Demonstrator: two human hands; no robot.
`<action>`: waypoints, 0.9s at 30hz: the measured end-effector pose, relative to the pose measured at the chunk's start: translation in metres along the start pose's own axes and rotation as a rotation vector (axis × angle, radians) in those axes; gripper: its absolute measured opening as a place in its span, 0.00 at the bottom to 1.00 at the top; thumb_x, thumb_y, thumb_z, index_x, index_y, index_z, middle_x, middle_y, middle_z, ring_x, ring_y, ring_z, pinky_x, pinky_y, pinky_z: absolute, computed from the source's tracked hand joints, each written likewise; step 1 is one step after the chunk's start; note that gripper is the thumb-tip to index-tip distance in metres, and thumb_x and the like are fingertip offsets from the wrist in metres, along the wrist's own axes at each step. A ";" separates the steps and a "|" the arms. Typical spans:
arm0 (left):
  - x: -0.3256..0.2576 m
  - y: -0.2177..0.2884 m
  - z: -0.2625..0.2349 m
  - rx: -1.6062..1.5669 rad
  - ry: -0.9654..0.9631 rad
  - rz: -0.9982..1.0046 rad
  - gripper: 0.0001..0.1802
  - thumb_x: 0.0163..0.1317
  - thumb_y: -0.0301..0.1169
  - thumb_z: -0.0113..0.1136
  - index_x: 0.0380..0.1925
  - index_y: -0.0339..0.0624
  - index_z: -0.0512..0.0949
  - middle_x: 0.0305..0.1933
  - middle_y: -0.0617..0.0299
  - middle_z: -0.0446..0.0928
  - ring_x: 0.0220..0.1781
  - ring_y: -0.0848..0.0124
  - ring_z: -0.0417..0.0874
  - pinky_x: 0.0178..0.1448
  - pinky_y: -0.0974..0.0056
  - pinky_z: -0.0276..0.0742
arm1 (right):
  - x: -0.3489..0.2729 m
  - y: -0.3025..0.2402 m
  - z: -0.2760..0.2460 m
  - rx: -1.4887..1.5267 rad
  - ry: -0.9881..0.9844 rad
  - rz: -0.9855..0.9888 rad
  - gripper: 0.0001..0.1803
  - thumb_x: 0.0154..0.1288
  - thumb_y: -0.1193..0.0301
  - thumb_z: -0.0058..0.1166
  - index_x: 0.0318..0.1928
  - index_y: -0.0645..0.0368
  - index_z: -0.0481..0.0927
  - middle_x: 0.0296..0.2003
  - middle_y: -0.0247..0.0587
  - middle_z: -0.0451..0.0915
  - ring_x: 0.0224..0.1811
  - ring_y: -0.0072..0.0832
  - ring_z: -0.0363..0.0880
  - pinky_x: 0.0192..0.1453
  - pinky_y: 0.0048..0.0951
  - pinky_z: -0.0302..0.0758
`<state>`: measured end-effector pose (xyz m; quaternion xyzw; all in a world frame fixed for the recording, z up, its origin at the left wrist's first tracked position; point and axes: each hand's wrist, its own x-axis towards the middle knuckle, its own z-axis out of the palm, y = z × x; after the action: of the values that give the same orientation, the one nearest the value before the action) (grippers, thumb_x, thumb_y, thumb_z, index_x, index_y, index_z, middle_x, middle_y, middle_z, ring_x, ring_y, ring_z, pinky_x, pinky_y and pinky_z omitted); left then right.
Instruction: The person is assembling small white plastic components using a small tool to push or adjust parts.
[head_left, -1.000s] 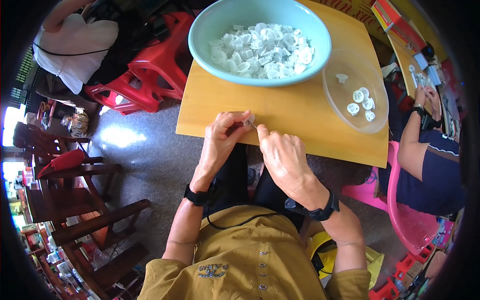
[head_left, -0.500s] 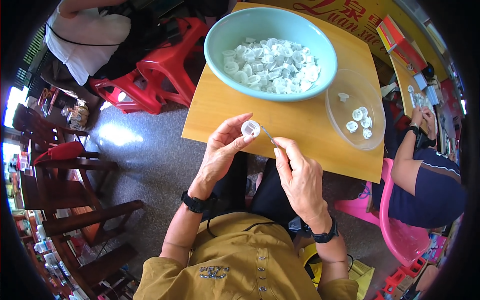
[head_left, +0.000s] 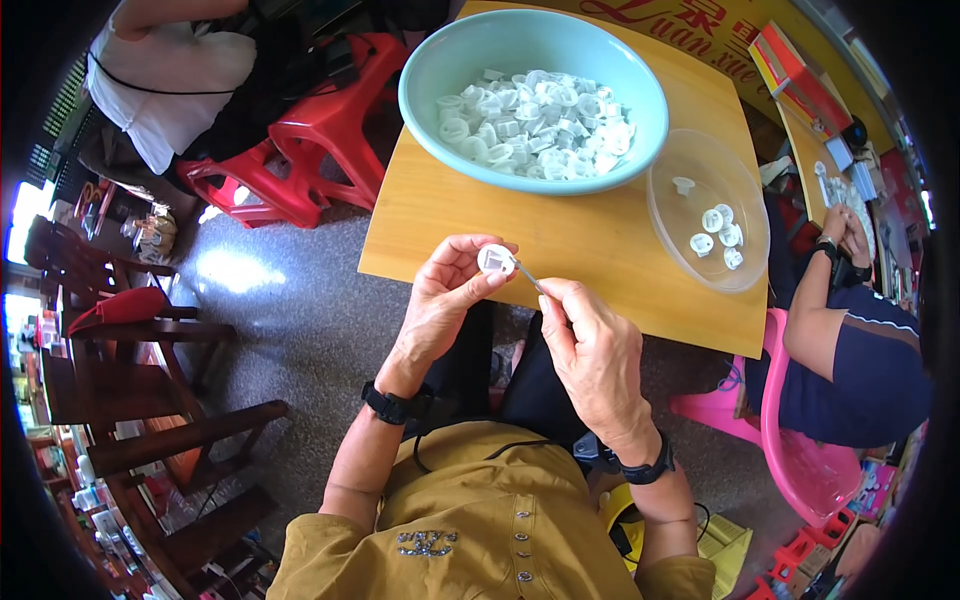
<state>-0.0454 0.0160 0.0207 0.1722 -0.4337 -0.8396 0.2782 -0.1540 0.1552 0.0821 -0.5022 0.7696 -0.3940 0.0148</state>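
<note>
Between the thumb and fingers of my left hand is a round white plastic part with a squarish raised shape on its face. My right hand pinches a thin, dark metal tool, whose exact kind I cannot make out. The tool's tip meets the right edge of the white part. Both hands are just off the table's near edge, above my lap. Beyond them stands a pale blue basin heaped with similar white plastic parts. To its right, a clear shallow tub holds several more of them.
The wooden table spreads out in front of me. A person in dark blue sits on a pink chair at the right, hands at another table. Red stools and a person in white are at the upper left; wooden chairs line the left.
The tool's tip has come from slightly apart to touching the white part. That part has turned a little in my left hand, and my right hand has shifted slightly left.
</note>
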 end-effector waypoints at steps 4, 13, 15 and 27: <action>0.000 -0.004 -0.002 0.041 -0.001 -0.016 0.17 0.60 0.19 0.62 0.49 0.38 0.73 0.53 0.55 0.77 0.54 0.72 0.79 0.61 0.66 0.75 | 0.000 0.001 0.001 -0.092 -0.017 -0.051 0.07 0.62 0.74 0.57 0.41 0.57 0.78 0.28 0.40 0.80 0.28 0.35 0.81 0.32 0.32 0.76; 0.003 -0.013 -0.001 0.218 0.007 0.062 0.16 0.60 0.18 0.62 0.48 0.37 0.73 0.53 0.56 0.78 0.52 0.74 0.79 0.60 0.68 0.75 | -0.002 0.013 0.009 -0.215 -0.082 -0.087 0.09 0.60 0.75 0.57 0.42 0.60 0.77 0.27 0.39 0.78 0.31 0.33 0.81 0.32 0.32 0.76; 0.004 -0.014 0.000 0.275 0.004 0.065 0.15 0.61 0.17 0.61 0.48 0.36 0.73 0.52 0.57 0.78 0.51 0.75 0.79 0.59 0.69 0.75 | -0.001 0.015 0.009 -0.227 -0.105 -0.075 0.09 0.60 0.75 0.56 0.42 0.60 0.76 0.27 0.39 0.78 0.31 0.34 0.81 0.31 0.32 0.76; 0.010 -0.016 0.001 0.999 0.047 0.258 0.14 0.57 0.19 0.65 0.44 0.37 0.81 0.41 0.62 0.79 0.44 0.76 0.82 0.49 0.72 0.78 | -0.003 0.026 0.015 -0.145 -0.196 0.034 0.07 0.63 0.76 0.54 0.42 0.61 0.78 0.33 0.46 0.82 0.35 0.41 0.82 0.38 0.36 0.78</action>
<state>-0.0587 0.0183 0.0075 0.2478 -0.7931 -0.4849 0.2728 -0.1663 0.1535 0.0542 -0.5249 0.7994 -0.2861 0.0601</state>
